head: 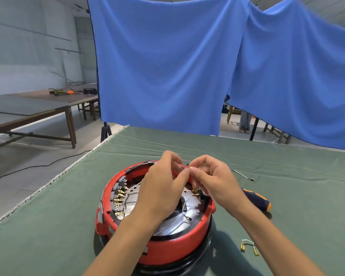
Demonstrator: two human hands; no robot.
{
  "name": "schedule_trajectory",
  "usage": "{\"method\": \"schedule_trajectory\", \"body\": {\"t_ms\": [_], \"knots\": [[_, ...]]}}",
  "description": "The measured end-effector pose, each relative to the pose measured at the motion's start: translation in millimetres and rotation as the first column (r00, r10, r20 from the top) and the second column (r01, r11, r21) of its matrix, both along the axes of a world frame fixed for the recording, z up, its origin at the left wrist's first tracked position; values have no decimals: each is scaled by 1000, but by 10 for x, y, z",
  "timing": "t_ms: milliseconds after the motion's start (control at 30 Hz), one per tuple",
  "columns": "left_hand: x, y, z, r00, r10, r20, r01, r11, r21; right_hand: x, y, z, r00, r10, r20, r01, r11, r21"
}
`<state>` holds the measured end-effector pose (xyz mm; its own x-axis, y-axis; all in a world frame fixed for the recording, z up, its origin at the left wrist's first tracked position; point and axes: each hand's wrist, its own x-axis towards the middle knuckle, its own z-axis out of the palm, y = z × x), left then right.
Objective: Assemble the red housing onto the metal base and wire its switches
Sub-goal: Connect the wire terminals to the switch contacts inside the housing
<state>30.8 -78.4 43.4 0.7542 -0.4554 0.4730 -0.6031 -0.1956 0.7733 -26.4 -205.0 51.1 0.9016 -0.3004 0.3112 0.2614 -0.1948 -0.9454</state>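
Bare forearms reached in over the red housing point(167, 250), which sat ringed around the metal base point(173, 224) on the green cloth point(68, 226), directly beneath both wrists. Above its far rim the left hand point(163, 182) and right hand point(211, 176) met fingertip to fingertip, each pinching something too small to identify, probably a wire end being readied for a switch. Left of the left hand, brass terminals point(120, 198) lined the glossy plastic wall; thin pale wires point(184, 206) trailed over the dull silver plate. An orange-tipped screwdriver point(257, 200) lay just beyond the right wrist, handy.
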Motion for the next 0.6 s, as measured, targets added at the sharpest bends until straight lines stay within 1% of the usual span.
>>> {"method": "schedule_trajectory", "body": {"t_ms": [133,233,333,500,600], "knots": [[15,28,-25,997,-57,56,55,998,40,44,-12,-71,998,38,-44,-38,999,2],[51,55,-36,991,-130,-6,130,991,4,44,-35,-82,997,55,-48,-54,998,21],[97,67,-47,990,-106,-94,104,994,-20,42,-50,-93,996,58,-72,-56,998,29],[139,113,-51,973,-60,-221,24,986,-162,39,-179,-92,996,73,-60,-54,961,270],[156,132,-40,960,-52,-274,-7,978,-209,30,-212,-118,994,92,-55,-71,949,307]]}}
